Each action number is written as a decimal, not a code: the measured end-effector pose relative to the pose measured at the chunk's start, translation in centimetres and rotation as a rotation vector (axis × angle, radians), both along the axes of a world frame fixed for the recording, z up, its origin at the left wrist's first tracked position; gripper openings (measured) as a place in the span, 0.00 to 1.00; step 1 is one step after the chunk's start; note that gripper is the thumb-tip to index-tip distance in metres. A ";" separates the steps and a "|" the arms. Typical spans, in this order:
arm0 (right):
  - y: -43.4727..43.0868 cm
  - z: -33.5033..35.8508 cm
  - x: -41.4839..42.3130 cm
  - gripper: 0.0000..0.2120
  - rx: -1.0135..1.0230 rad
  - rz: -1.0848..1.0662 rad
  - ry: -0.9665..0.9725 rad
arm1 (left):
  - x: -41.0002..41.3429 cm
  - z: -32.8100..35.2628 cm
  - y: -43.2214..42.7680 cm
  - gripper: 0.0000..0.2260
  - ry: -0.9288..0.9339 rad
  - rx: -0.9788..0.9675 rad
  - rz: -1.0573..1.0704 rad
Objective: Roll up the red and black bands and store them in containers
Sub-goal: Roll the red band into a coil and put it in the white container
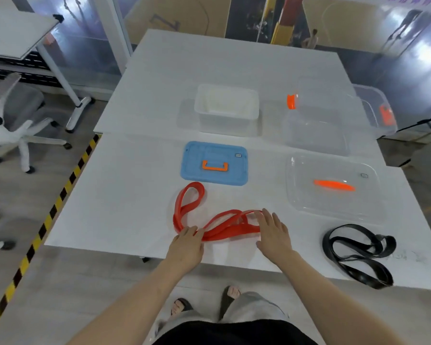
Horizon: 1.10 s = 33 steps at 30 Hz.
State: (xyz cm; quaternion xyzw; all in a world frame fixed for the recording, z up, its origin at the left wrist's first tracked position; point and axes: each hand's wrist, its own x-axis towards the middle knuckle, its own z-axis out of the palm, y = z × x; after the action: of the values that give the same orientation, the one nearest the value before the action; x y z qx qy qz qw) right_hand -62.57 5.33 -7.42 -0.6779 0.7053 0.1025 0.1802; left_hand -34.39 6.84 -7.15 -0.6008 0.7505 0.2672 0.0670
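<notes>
Barely begun: left hand (187,241) and right hand (271,230) rest flat, grips open, on the unrolled red band (189,207); black band (358,255) lies untouched lower right.

Two bands (209,220) (358,255) lay on the table (125,195) — one left, one right — with lids (214,163) (332,188) behind them, containers (226,105) (316,125) farther back.

Red band (197,220): unrolled, tangled loops, flat on bench near front edge, one loop reaching toward blue lid (214,163). Black band (356,255): unrolled, loose loops, front right of bench. White container (226,103): open, behind blue lid. Clear container (316,125): open, to its right, w/ orange latch; clear lid (332,186) in front, orange handle.
</notes>
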 end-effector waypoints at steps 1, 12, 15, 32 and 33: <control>-0.2 -0.3 -0.2 0.43 -0.002 0.000 -0.002 | -0.1 -0.1 -0.2 0.24 -0.009 0.001 -0.007; -3.2 -2.1 -2.9 0.42 0.064 -0.014 -0.181 | -1.2 -0.7 -1.2 0.24 -0.032 0.060 0.035; -3.2 -2.3 -3.2 0.40 0.060 0.021 -0.244 | -1.8 -0.4 -1.3 0.23 -0.028 0.088 0.049; -5.4 11.0 -0.5 0.19 -0.330 0.103 -0.634 | -2.6 8.0 -5.6 0.24 0.454 0.072 0.234; -5.7 12.2 0.1 0.19 -0.346 0.109 -0.652 | -2.5 9.3 -6.2 0.23 0.494 0.072 0.209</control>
State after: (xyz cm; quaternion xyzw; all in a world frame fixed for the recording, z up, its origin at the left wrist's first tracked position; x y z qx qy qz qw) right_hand -62.50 -0.36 4.79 -0.7318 0.5808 -0.2302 0.2722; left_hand -36.88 0.63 2.17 -0.5889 0.6680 0.4375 -0.1250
